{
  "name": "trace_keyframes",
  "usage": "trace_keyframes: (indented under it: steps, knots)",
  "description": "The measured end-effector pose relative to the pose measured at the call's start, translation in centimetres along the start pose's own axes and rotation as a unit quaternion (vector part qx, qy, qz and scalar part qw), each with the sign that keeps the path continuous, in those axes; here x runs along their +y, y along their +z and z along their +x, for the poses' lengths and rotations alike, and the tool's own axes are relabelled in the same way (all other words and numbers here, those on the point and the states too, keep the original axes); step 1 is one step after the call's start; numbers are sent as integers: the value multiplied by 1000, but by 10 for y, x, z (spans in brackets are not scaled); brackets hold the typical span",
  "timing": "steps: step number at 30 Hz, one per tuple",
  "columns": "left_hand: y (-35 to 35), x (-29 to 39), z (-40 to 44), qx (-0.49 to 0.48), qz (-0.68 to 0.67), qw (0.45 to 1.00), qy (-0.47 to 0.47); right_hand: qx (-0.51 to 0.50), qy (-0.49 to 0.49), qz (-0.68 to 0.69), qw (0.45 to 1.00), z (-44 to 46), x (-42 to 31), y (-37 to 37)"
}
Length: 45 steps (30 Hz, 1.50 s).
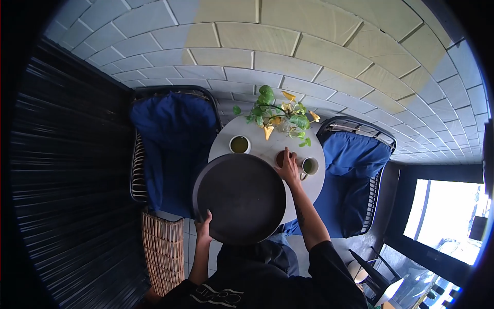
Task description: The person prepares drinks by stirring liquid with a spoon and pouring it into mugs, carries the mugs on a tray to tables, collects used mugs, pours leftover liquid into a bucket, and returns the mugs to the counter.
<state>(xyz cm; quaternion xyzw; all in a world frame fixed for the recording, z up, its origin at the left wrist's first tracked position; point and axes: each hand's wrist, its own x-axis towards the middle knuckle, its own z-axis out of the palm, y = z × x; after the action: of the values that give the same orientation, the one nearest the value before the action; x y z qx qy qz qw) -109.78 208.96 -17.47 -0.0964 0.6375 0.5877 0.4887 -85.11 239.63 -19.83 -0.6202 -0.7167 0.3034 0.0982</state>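
The left hand [204, 229] pinches a round matte-black tray [241, 198], likely freeing the right hand [291, 170] (grip unclear from here) at a round brown object [280, 157].

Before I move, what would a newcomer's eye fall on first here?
Most likely the big black tray, front and centre, its near left rim in the left grip. Next comes the plant, green and yellow against the pale wall, at the far side of the round table. Blue-covered seats flank the table: left seat, right seat.
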Motion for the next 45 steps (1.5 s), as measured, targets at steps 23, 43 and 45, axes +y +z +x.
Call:
trace_keyframes:
  steps: [23, 43, 45]
  knots:
    - [24, -17, 1, -52, 180, 982, 9, 52, -142, 36, 988, -173, -86, -134]
    - [86, -209, -229, -494, 359, 792, 34, 309, 210, 160, 914, -575, 83, -148]
    - [90, -230, -288, -505, 382, 774, -11, 355, 251, 191, 880, -634, 101, -142]
